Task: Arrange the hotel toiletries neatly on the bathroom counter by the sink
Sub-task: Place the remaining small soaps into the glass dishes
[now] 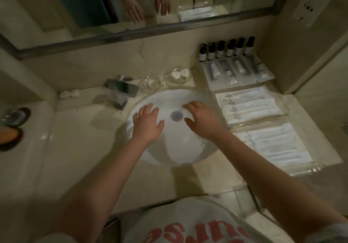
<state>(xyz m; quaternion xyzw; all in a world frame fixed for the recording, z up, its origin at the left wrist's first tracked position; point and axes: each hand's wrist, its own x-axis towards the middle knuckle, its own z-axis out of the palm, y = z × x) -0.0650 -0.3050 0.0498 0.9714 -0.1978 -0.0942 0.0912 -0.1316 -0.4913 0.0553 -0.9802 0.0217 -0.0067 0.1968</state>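
Sink [169, 96] | left hand [148, 122], right hand [201, 120]: fingers [150, 109] spread, empty; bottles [227, 49] well apart, back-right

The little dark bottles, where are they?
In the head view, the little dark bottles stand in a row at the back right of the counter, behind the clear toiletry packets.

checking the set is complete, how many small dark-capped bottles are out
6 bottles, in one row against the back wall, right of the sink, behind the packets; none looks hidden.

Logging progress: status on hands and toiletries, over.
Open, empty: left hand, right hand, above sink. By wall, bottles rowed; packets laid right. Left of sink: phone, clutter.
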